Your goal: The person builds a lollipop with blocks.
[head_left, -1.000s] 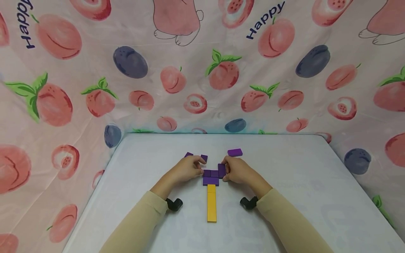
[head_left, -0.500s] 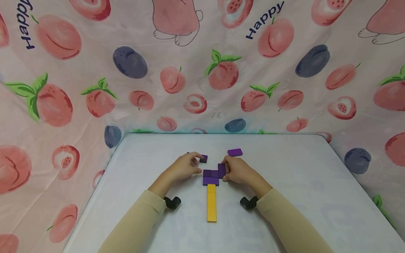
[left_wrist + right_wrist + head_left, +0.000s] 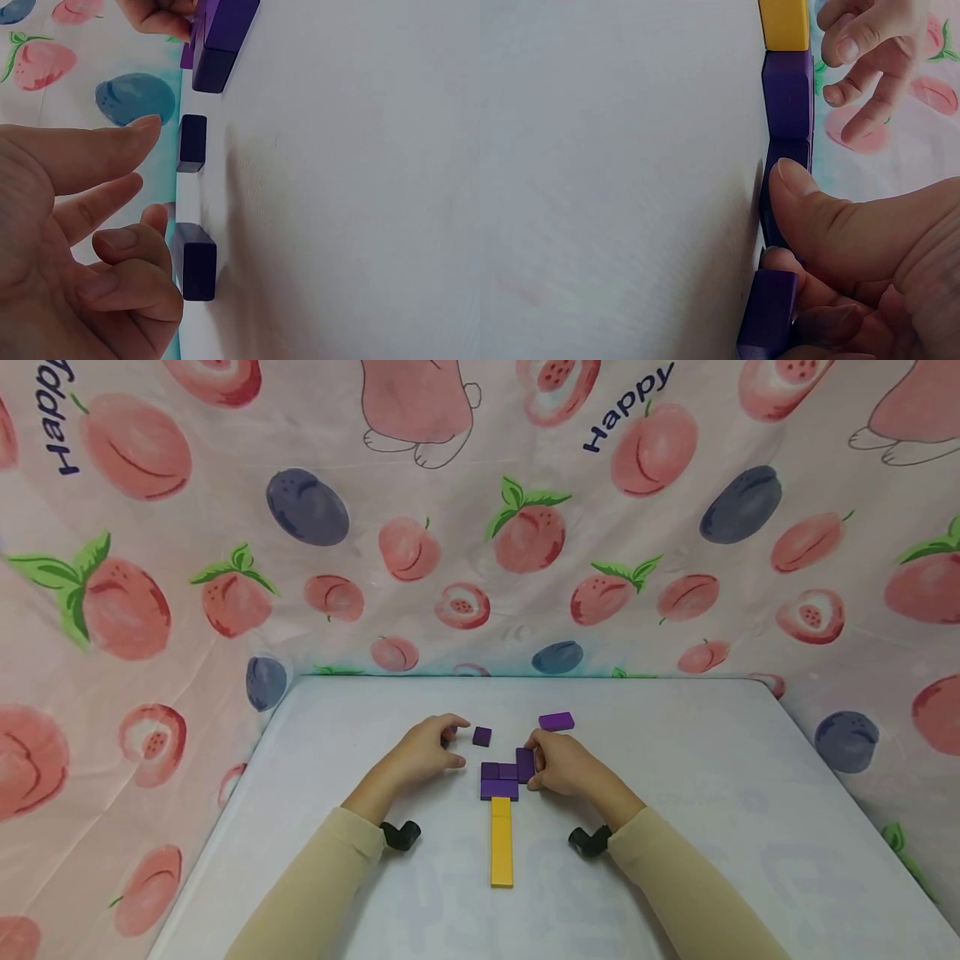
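Note:
My right hand (image 3: 566, 764) holds an oblong purple block (image 3: 524, 765), thumb at its near end and a finger at its far end. This block stands lengthwise against the right side of a purple group: two small square blocks (image 3: 490, 771) behind a longer purple block (image 3: 498, 790). A yellow strip (image 3: 501, 847) runs from that group toward me. Left of the group, my left hand (image 3: 420, 752) is spread, thumb apart from the fingers. Its fingers partly hide a purple block (image 3: 199, 266). A small purple block (image 3: 482, 737) lies just right of those fingertips.
Another oblong purple block (image 3: 557, 722) lies behind my right hand, which it also sits close to in the right wrist view as a purple block (image 3: 769, 311). A white table (image 3: 712, 827) ends at a fruit-print curtain (image 3: 517, 610) at the back.
My left hand has drawn away from the purple group, moving left and slightly back, its thumb and fingers spreading. The right hand and its block have stayed in place.

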### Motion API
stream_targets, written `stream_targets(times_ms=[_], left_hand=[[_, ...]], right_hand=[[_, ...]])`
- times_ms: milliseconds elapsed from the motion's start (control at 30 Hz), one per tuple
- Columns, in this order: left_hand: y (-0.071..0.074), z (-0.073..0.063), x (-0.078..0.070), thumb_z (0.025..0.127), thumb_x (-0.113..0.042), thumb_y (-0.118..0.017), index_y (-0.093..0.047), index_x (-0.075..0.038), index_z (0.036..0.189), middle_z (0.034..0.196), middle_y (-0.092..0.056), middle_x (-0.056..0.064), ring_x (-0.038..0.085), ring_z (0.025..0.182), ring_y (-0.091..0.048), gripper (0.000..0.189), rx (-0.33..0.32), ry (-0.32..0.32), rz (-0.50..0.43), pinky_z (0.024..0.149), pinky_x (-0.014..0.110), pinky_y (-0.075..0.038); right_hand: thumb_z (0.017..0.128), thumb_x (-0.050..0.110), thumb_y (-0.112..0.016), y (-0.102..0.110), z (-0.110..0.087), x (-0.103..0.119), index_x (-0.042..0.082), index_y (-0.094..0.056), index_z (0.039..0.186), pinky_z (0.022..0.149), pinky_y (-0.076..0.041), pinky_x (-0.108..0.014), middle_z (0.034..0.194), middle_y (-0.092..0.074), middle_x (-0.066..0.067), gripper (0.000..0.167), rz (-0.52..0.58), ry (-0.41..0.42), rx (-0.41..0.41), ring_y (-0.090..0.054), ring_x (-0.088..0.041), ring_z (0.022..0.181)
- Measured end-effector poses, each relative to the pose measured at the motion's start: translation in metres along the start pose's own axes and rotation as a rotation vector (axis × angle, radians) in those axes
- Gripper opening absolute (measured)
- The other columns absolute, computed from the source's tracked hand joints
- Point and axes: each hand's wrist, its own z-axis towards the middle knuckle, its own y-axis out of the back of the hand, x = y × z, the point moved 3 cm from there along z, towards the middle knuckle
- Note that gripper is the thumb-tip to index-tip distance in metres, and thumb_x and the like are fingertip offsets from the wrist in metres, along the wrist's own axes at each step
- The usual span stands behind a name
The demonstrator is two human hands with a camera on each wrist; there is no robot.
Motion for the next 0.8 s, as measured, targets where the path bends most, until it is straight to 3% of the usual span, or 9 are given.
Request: stream_targets(times_ms=[400, 800], left_hand=[[0.004, 0.000, 0.010, 0.082, -0.013, -0.090, -0.067, -0.020, 0.143, 0.128, -0.063, 0.015, 0.032, 0.119, -0.063, 0.065, -0.067, -0.002, 0.058, 0.109, 0.051, -0.051], [0.009, 0.001, 0.018, 0.082, -0.013, -0.088, -0.062, -0.024, 0.149, 0.140, -0.055, 0.021, 0.033, 0.124, -0.063, 0.072, -0.081, 0.057, 0.064, 0.105, 0.052, -0.053]], right_hand=[[0.082, 0.012, -0.094, -0.002, 0.001, -0.001, 0.007, -0.064, 0.128, 0.077, -0.047, -0.034, 0.084, -0.060, -0.003, 0.056, -0.001, -0.018, 0.003, -0.056, -0.018, 0.079], [0.082, 0.013, -0.094, 0.000, -0.001, 0.002, 0.007, -0.063, 0.128, 0.078, -0.047, -0.033, 0.084, -0.059, -0.002, 0.056, -0.005, -0.015, 0.006, -0.056, -0.017, 0.078]])
